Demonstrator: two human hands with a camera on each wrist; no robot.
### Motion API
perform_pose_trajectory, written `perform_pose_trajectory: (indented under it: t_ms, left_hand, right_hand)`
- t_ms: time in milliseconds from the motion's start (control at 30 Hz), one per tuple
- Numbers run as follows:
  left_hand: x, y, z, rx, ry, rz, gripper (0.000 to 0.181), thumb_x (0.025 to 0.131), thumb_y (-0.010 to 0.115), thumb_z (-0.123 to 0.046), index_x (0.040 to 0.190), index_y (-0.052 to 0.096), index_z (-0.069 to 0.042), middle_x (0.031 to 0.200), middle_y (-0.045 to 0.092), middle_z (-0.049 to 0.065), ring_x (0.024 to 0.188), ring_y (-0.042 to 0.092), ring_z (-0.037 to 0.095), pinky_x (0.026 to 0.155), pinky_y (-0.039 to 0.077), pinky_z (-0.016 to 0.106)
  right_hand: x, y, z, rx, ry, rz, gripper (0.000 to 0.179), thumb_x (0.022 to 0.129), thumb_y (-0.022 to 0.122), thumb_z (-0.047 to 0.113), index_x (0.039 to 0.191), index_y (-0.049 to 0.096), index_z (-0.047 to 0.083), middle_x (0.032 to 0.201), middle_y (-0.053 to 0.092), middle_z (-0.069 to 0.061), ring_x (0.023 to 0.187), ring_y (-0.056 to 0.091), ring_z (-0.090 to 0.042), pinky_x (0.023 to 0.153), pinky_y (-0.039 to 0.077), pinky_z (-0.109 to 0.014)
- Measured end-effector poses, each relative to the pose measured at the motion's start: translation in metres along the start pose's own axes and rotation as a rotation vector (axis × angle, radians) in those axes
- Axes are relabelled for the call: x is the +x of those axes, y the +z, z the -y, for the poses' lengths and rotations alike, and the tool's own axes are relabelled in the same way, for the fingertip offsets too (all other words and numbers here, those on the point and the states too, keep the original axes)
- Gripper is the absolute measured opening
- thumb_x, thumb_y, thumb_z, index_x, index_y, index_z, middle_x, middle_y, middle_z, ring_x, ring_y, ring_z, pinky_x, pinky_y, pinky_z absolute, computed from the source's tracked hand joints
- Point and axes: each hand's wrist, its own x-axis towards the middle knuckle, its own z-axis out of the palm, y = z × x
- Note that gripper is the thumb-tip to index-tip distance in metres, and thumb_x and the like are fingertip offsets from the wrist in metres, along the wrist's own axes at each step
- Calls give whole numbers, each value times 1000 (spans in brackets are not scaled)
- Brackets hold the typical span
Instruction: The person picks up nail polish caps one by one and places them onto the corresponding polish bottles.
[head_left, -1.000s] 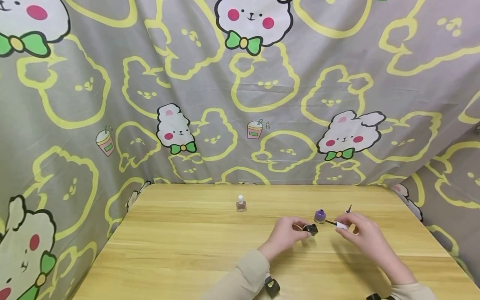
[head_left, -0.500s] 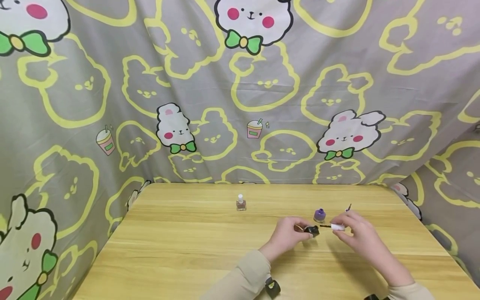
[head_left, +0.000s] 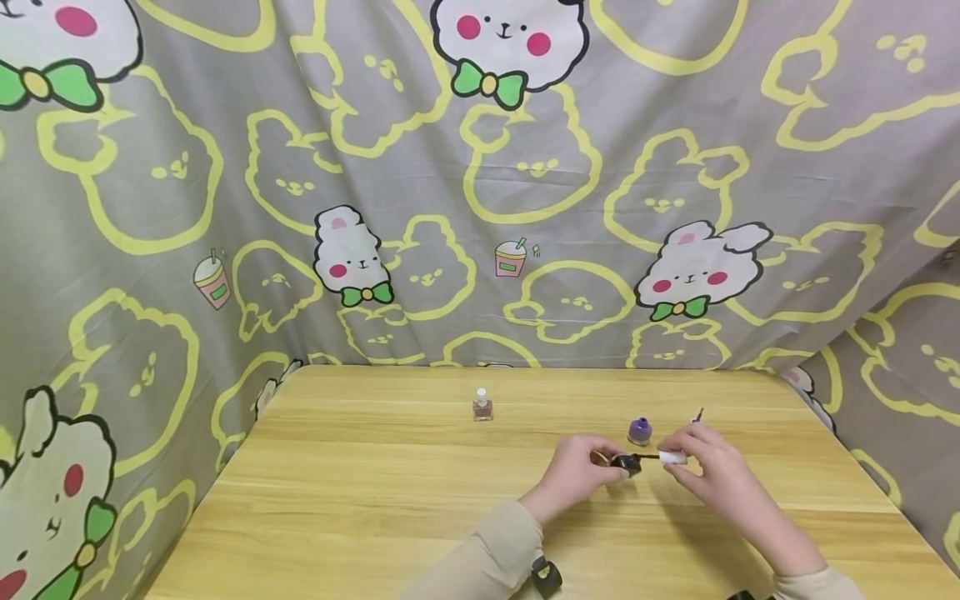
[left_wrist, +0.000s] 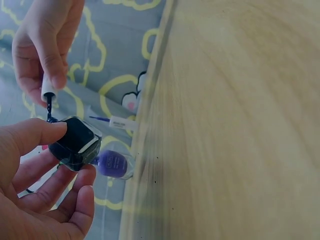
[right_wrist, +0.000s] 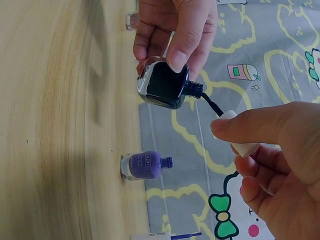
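My left hand (head_left: 576, 468) grips a black nail polish bottle (right_wrist: 164, 84) between thumb and fingers, tilted so its uncapped neck points toward my right hand. My right hand (head_left: 712, 467) pinches the white cap (head_left: 672, 457) of a nail polish brush. In the right wrist view the brush's dark tip (right_wrist: 214, 106) is right at the bottle's mouth. Just behind the hands an uncapped purple nail polish bottle (head_left: 640, 431) stands upright on the table. Its white-capped brush (left_wrist: 120, 123) stands beside it with purple bristles up, partly hidden by my right hand in the head view.
A brownish-pink nail polish bottle (head_left: 482, 407) with a white cap stands farther back, left of the hands. The wooden table (head_left: 360, 483) ends at a patterned grey curtain (head_left: 420, 167) behind and at the sides.
My right hand has moved the brush left and slightly down, from beside the purple bottle to the black bottle's mouth. My left hand has shifted slightly right with the bottle.
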Motion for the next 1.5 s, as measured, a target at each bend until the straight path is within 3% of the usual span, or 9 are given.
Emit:
perform_pose_trajectory:
  t_ms: [367,833,1100,1200,1500]
  left_hand:
    - [-3,2,-4,29,4,8,20,77,80,-10,97,75,-11,85,73,-2,65,55,-3,58,47,12]
    - [-4,5,-5,68,41,24,21,78,80,-12,99,76,-12,87,73,-3,66,54,-5,59,46,11]
    - [-5,6,-6,107,77,30,22,78,80,-14,100,77,-12,87,71,-4,67,52,-7,62,46,9]
    - [-5,7,-6,124,78,30,22,78,81,-15,99,77,-13,85,70,-6,68,51,-8,63,45,9]
    - [-6,7,-6,119,68,58,19,78,80,-16,97,78,-14,86,71,-7,69,53,-7,63,45,9]
  right_hand:
    - [-1,4,0,-4,-76,-14,41,50,87,-4,82,70,16,86,62,6,79,55,-8,76,42,-5]
    - [-1,11,2,3,-149,14,42,48,88,-3,82,70,13,86,59,7,78,50,-6,72,40,-7]
    - [-4,13,5,1,-125,70,43,49,88,-4,82,70,15,86,58,9,79,53,-6,69,48,-15]
    - [-6,14,5,-2,-114,93,41,51,88,-4,82,69,16,86,58,10,80,53,-6,66,52,-21]
    - [-8,14,8,3,-104,110,42,52,87,-3,86,70,14,87,59,9,81,52,-6,68,53,-24]
